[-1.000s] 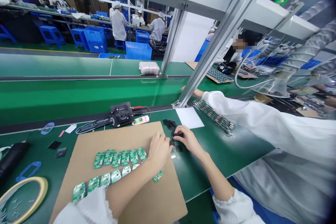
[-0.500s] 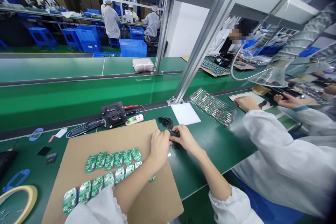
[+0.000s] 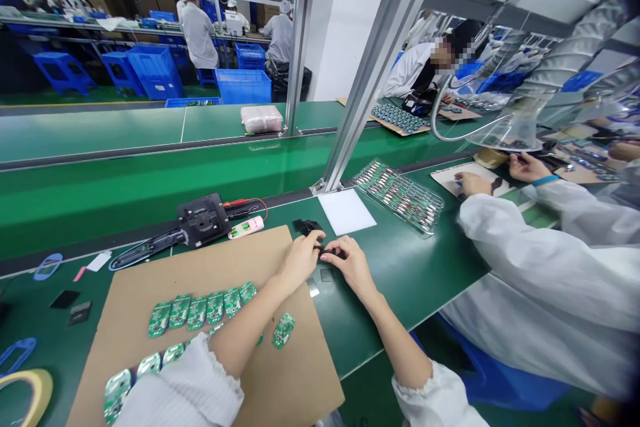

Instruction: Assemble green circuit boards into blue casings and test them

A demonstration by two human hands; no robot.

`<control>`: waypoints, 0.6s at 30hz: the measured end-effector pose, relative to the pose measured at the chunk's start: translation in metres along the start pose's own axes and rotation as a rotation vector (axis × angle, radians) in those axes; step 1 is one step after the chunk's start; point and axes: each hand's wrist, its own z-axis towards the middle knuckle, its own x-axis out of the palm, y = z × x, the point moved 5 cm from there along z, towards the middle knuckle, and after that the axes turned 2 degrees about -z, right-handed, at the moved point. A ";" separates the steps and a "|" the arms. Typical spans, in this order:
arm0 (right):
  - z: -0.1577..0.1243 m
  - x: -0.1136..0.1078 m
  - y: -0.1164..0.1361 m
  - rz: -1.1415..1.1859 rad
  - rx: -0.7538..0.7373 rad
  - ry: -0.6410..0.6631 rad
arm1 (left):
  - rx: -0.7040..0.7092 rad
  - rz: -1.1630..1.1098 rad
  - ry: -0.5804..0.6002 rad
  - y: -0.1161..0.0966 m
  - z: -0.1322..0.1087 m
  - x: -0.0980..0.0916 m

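Observation:
My left hand (image 3: 300, 260) and my right hand (image 3: 353, 265) meet above the green bench, their fingertips pinching a small black part (image 3: 327, 253) between them. More black pieces (image 3: 306, 227) lie just beyond my fingers. My left forearm crosses a brown cardboard sheet (image 3: 305, 360), which carries two rows of green circuit boards (image 3: 197, 312). A single green board (image 3: 284, 330) lies apart beside that forearm. The lower row is partly hidden by my left sleeve.
A black jig (image 3: 203, 220) with red wires and a pink device (image 3: 246, 227) stand at the bench's far edge. Nearby are a white sheet (image 3: 346, 211) and a clear tray of boards (image 3: 397, 197). A co-worker's hand (image 3: 473, 183) works to the right.
The view has swung, shifting everything left and up. My hands have drawn closer together around the black part, and a co-worker's hands are now more fully in view.

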 end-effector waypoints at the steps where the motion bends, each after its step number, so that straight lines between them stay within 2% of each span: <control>1: -0.001 0.000 -0.001 0.010 0.010 -0.011 | 0.010 -0.018 0.011 0.000 0.000 0.002; 6: -0.003 0.002 0.000 0.057 0.047 -0.017 | 0.032 -0.058 0.030 -0.003 -0.003 0.006; 12: -0.014 -0.003 0.003 0.055 0.036 0.020 | 0.094 -0.072 -0.060 -0.004 -0.005 0.001; 18: -0.035 -0.011 0.011 -0.051 -0.019 0.126 | 0.154 -0.079 -0.037 0.000 -0.001 0.003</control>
